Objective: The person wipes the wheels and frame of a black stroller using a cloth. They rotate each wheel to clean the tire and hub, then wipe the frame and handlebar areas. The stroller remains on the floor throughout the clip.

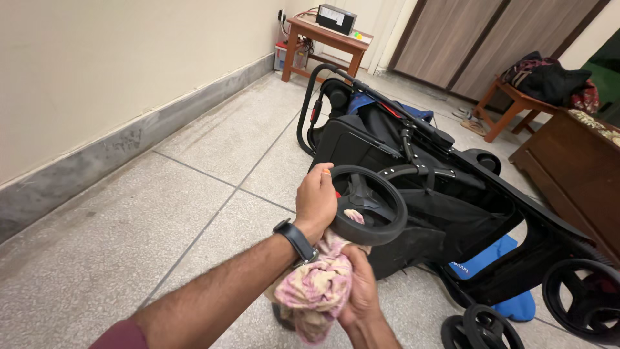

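Observation:
A black and blue folded stroller (413, 155) lies on its side on the tiled floor. My left hand (315, 200), with a dark watch on the wrist, grips the rim of one black stroller wheel (381, 229) near its left edge. My right hand (358, 284) is closed on a pink and cream patterned cloth (310, 291), pressing it against the lower edge of that wheel. A bit of the cloth also shows through the wheel's spokes.
More stroller wheels (581, 297) sit at the lower right. A small wooden table (326, 39) with a black box stands by the far wall. A wooden stool (510, 106) piled with dark clothes and a brown cabinet (575, 168) are at the right.

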